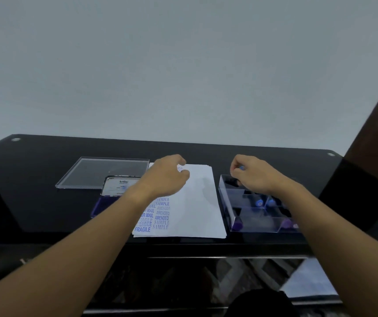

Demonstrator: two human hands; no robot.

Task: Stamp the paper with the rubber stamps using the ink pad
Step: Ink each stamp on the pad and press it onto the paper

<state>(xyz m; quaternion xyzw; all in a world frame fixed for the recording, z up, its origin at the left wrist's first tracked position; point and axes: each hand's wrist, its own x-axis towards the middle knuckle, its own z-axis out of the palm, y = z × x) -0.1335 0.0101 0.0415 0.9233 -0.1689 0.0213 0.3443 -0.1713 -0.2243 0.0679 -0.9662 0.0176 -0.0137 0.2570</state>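
Paper (195,202) lies under the loosely curled left hand (164,177); right hand (252,175) pinches a blue stamp (241,167) above the box (252,221).

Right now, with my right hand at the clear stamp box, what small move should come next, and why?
Probably lift the stamp that your right hand seems to pinch clear of the box and carry it to the open ink pad. Your left hand rests on the paper, whose right side is blank.
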